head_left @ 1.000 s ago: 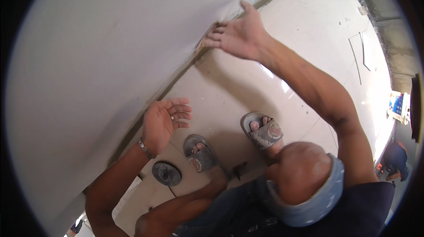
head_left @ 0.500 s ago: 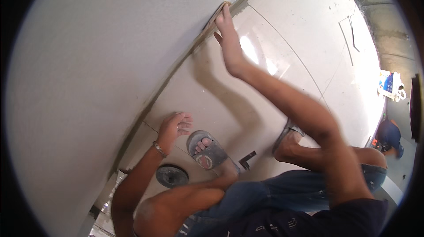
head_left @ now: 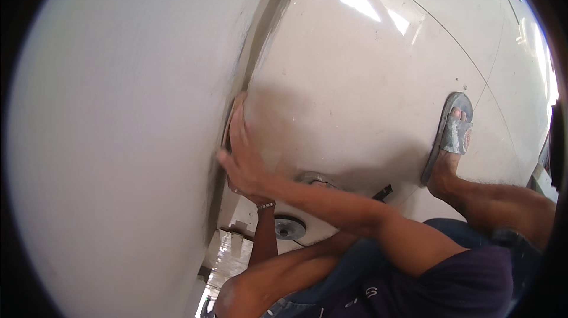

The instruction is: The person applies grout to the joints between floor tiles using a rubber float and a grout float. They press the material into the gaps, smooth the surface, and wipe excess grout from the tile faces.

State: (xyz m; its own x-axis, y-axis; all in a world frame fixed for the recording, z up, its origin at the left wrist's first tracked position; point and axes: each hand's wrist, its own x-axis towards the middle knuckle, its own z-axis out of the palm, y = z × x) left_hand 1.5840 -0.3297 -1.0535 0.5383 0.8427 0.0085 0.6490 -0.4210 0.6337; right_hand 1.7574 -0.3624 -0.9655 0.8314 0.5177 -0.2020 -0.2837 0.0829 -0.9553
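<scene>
My right hand [head_left: 244,155] lies against the foot of the wall, its fingers stretched and its thumb apart. Between its fingers and the wall shows the edge of a thin flat piece [head_left: 227,133], mostly hidden by the hand. My left hand [head_left: 235,188], with a bracelet at the wrist, is just behind and below the right one. Its fingers are largely covered, so their hold does not show. A dark grey round disc [head_left: 290,228] with a raised middle lies on the floor beside my left wrist.
The pale wall [head_left: 130,111] rises on the left, with a gap along the glossy tiled floor [head_left: 355,93]. My slippered right foot [head_left: 455,134] stands at the right. A black angled piece [head_left: 383,192] shows past my right arm. Pale flat pieces [head_left: 228,247] lie at lower left.
My right hand has come back along the wall's foot toward me. The left hand has moved in to the wall, close to the right one. The view has shifted too.
</scene>
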